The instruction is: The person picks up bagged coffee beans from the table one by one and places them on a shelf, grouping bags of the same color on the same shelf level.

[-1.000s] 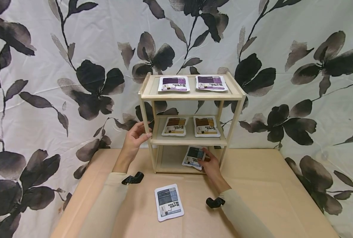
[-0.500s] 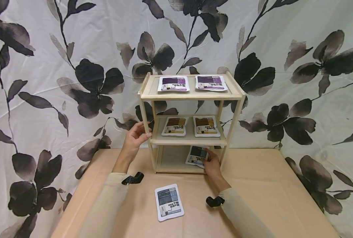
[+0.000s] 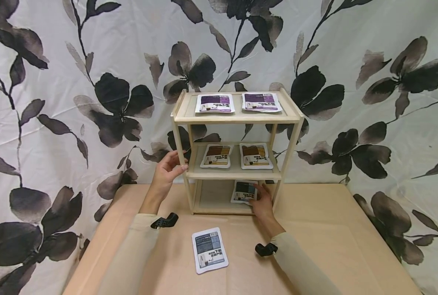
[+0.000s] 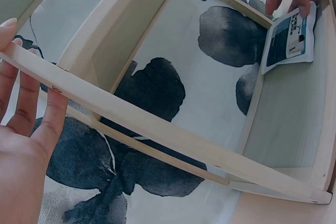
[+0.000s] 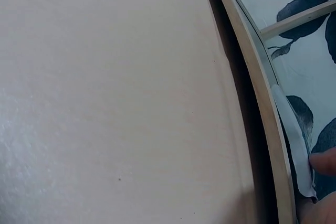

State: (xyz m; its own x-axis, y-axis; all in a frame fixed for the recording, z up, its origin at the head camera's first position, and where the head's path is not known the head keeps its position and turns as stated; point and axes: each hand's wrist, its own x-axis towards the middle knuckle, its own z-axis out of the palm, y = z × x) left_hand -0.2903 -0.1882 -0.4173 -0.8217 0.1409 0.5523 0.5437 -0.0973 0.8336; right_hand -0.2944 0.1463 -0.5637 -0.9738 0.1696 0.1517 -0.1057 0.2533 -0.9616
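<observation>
A small wooden three-tier shelf (image 3: 237, 119) stands at the back of the table. My left hand (image 3: 171, 168) grips its left post at the height of the middle tier; in the left wrist view its fingers (image 4: 31, 114) lie along the wooden rail. My right hand (image 3: 260, 196) reaches into the bottom tier and holds a blue-labelled pouch (image 3: 244, 191) by its right edge. That pouch (image 4: 291, 43) lies nearly flat on the right side of the bottom board. The right wrist view shows it edge-on (image 5: 294, 145) with a fingertip (image 5: 325, 161) against it.
A second blue-labelled pouch (image 3: 208, 250) lies on the beige table (image 3: 333, 229) in front of the shelf. Two purple pouches (image 3: 215, 103) sit on the top tier and two brown ones (image 3: 217, 155) on the middle tier. A floral cloth hangs behind.
My right hand has carried the blue-labelled pouch up and back into the bottom tier, where it now lies flatter. My left hand has stayed on the post.
</observation>
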